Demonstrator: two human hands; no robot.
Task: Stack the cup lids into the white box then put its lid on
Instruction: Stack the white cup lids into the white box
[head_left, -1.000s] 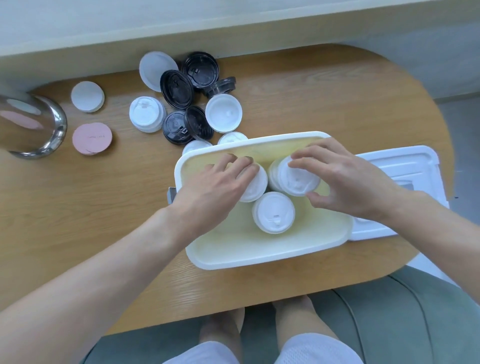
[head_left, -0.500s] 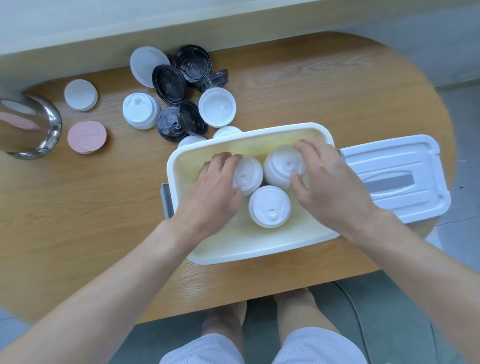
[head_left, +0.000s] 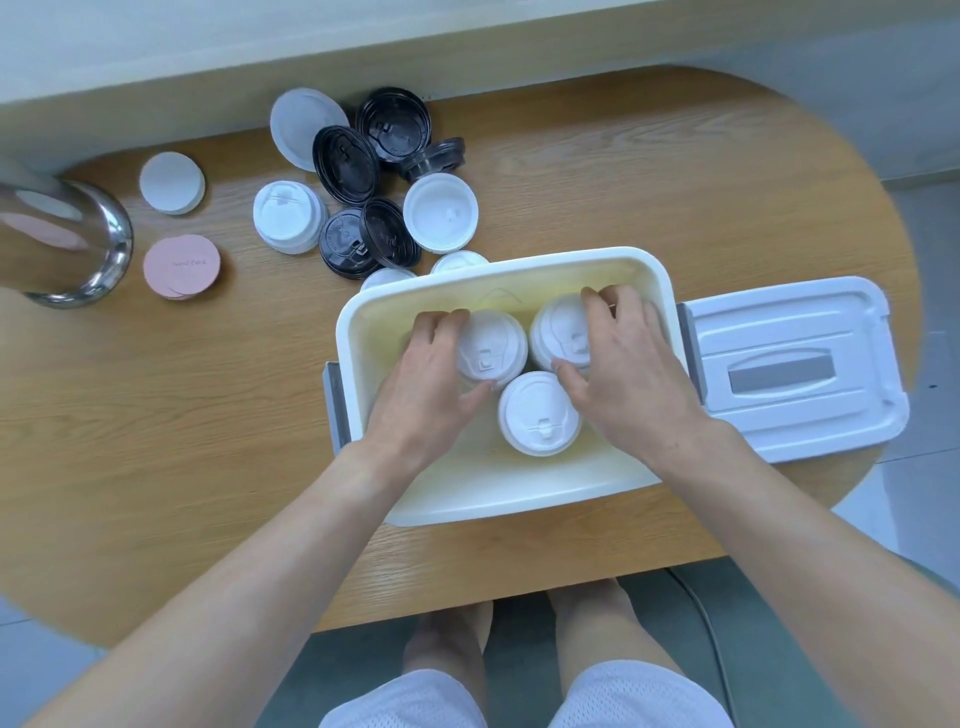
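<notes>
The white box (head_left: 509, 499) sits near the table's front edge with three stacks of white cup lids inside. My left hand (head_left: 426, 384) grips the left stack (head_left: 493, 348) with fingers and thumb curled round it. My right hand (head_left: 628, 379) grips the right stack (head_left: 561, 327) the same way. A third stack (head_left: 537, 415) stands free between my hands. The box's white lid (head_left: 795, 369) lies flat on the table just right of the box. Behind the box lie loose black lids (head_left: 345, 163) and white lids (head_left: 440, 213).
A steel container (head_left: 62, 244) stands at the far left edge. Beside it lie a pink disc (head_left: 182, 266) and a white disc (head_left: 171, 183). A wall runs along the table's back. My knees show below the front edge.
Both hands have curled further round their stacks inside the box, my left thumb now under the left stack. The view has shifted slightly; the stacks stay put.
</notes>
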